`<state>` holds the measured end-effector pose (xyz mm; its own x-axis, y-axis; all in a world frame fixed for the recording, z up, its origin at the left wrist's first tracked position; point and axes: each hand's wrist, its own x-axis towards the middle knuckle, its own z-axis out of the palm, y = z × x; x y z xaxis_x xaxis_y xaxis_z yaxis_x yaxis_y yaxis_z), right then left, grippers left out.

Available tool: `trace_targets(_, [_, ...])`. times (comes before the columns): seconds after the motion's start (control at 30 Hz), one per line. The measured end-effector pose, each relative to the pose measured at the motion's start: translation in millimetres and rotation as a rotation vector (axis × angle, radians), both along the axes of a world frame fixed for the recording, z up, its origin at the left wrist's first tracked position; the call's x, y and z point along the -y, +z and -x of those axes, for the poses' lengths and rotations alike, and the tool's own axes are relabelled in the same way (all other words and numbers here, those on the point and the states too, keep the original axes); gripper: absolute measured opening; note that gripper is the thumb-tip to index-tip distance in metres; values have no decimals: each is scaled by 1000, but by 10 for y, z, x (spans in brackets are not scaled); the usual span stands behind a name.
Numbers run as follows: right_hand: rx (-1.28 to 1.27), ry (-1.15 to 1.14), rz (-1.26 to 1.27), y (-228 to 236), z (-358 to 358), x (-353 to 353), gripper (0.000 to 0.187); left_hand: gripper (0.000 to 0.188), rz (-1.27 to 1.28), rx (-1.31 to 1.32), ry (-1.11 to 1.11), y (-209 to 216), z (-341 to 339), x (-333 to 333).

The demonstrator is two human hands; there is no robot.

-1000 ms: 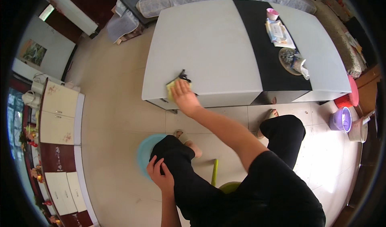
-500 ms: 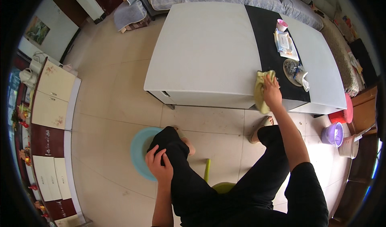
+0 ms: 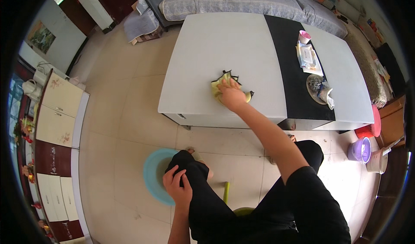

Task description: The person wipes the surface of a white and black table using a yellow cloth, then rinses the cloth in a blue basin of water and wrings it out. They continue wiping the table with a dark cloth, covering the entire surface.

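Note:
My right hand (image 3: 233, 97) presses a yellow-green cleaning cloth (image 3: 217, 85) with dark edging onto the white part of the coffee table (image 3: 220, 41). The cloth is bunched under my fingers, and its corners stick out around them. On my left knee lies my left hand (image 3: 179, 188), its fingers spread on the black trousers and nothing in them. Beside that leg a light blue basin (image 3: 151, 179) stands on the floor, partly hidden by my knee.
A black strip (image 3: 298, 84) crosses the table, bearing a pink cup (image 3: 304, 37), a tissue packet (image 3: 307, 54) and a round tray (image 3: 312, 88). A sofa (image 3: 233, 0) stands behind, a cabinet (image 3: 58, 97) at left. On the right floor are a purple bin (image 3: 357, 150) and a bucket (image 3: 377, 162).
My right hand has slid the cloth leftward from the table's front edge by the black strip onto the white top. My left hand stays on the knee. The view has tilted slightly.

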<state>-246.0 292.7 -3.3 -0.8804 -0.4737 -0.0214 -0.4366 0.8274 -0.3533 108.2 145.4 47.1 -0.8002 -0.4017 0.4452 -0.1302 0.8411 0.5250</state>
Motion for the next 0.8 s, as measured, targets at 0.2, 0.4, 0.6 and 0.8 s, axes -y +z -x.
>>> trace_targets(0.2, [-155,-347,-402,-62,601,-1730,50,10,-8,28,-81,8,178,-216])
trace_targets(0.4, [-391,-200,-639,-305,1083,-1943,46,9,36,56,-82,25,207,-293])
trace_targets(0.6, [-113,-36,-101,199,311,-666,55,11,21,55,-199,85,552,-375])
trace_targets(0.8, [-40,-76,-612,342,686,-1882,38,10,-58,-110,-256,236,1381,-381])
